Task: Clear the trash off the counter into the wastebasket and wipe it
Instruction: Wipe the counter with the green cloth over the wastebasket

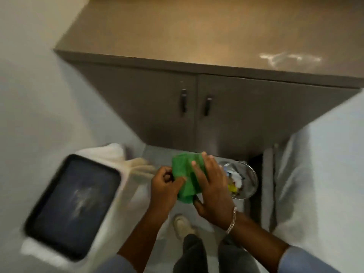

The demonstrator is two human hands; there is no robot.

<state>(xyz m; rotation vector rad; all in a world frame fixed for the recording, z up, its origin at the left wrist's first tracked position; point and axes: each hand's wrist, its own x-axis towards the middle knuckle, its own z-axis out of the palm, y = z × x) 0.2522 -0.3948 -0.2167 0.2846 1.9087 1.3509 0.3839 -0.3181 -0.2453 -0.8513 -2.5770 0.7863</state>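
A green cloth [186,175] is bunched between both hands, low in front of the cabinet. My left hand [164,186] pinches its left edge. My right hand [210,188], with a silver bracelet at the wrist, lies over its right side with fingers spread across it. Just right of the hands, a clear round wastebasket [249,179] stands on the floor with white, yellow and blue scraps inside. The brown counter [197,30] fills the top of the view, with a pale smear [289,58] near its right front edge.
Below the counter is a grey cabinet [236,115] with two dark handles [195,103]. A dark tray [72,205] rests on a white-covered surface at the left. White fabric [319,174] hangs at the right. My shoe [183,225] is on the floor.
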